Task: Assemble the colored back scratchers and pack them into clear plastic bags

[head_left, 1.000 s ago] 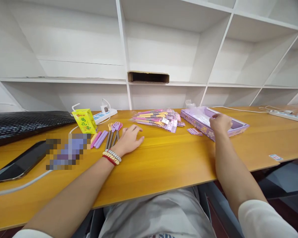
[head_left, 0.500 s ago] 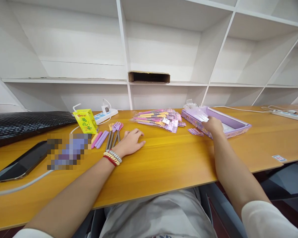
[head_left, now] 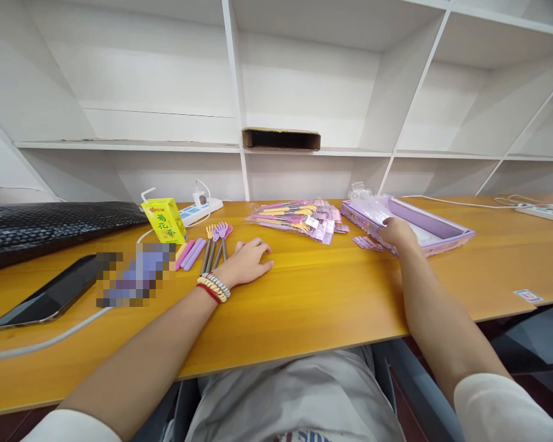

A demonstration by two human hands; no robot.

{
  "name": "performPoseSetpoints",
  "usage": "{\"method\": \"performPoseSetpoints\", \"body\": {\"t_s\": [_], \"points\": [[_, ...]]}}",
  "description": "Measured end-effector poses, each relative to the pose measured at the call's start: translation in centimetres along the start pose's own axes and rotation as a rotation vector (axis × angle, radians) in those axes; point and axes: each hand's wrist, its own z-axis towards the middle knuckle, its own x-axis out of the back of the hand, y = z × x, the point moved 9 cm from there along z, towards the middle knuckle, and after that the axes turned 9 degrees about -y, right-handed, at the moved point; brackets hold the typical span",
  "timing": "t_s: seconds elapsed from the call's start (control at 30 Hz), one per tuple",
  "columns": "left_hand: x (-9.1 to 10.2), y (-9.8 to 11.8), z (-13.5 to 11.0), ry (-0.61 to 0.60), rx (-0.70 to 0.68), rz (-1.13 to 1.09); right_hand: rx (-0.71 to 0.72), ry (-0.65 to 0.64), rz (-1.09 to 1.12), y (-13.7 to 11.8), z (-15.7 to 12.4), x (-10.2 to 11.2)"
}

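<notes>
My left hand (head_left: 247,263) rests on the table with its fingers loosely apart and nothing in them. Beside its wrist lie several small fork-like back scratchers (head_left: 220,236) in yellow, purple and pink with grey rods, and loose pink and purple handles (head_left: 193,253). At the near left side of a purple tray-like box (head_left: 447,224), my right hand (head_left: 399,234) has its fingers closed on a crumpled clear plastic bag (head_left: 372,207); the fingertips are partly hidden. Packaged back scratchers (head_left: 295,218) lie in a pile between my hands. A small purple printed card (head_left: 367,244) is near the box.
A yellow drink carton (head_left: 166,221) with a straw stands at the left, by a white power strip (head_left: 200,212). A black phone (head_left: 48,291), a white cable (head_left: 55,336) and a black bag (head_left: 59,230) are farther left. A cardboard box (head_left: 281,140) sits on the shelf.
The whole view has shifted slightly. Both hands keep nearly the same places, the left on the table and the right at the plastic bag by the purple box.
</notes>
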Motion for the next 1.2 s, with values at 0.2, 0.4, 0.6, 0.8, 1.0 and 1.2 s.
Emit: {"method": "performPoseSetpoints", "body": {"t_s": [0.2, 0.4, 0.6, 0.8, 1.0, 1.2], "points": [[-0.1, -0.2, 0.0, 0.000, 0.002, -0.009, -0.008, -0.043, -0.028, 0.0, 0.5, -0.2], [-0.2, -0.3, 0.1, 0.011, -0.005, -0.034, -0.026, -0.223, -0.058, 0.0, 0.8, -1.7], [-0.3, -0.4, 0.1, 0.009, -0.006, -0.027, -0.007, -0.211, -0.073, -0.2, 0.8, -1.6], [-0.2, -0.2, 0.1, 0.008, -0.004, -0.034, -0.037, -0.160, -0.066, 0.1, 0.2, -1.1], [-0.1, -0.1, 0.0, 0.007, -0.010, -0.036, -0.034, -0.115, -0.031, 0.2, 0.1, -0.8], [-0.2, -0.3, 0.0, 0.004, 0.003, -0.039, -0.010, -0.100, -0.010, 0.3, 0.5, -1.0]]}}
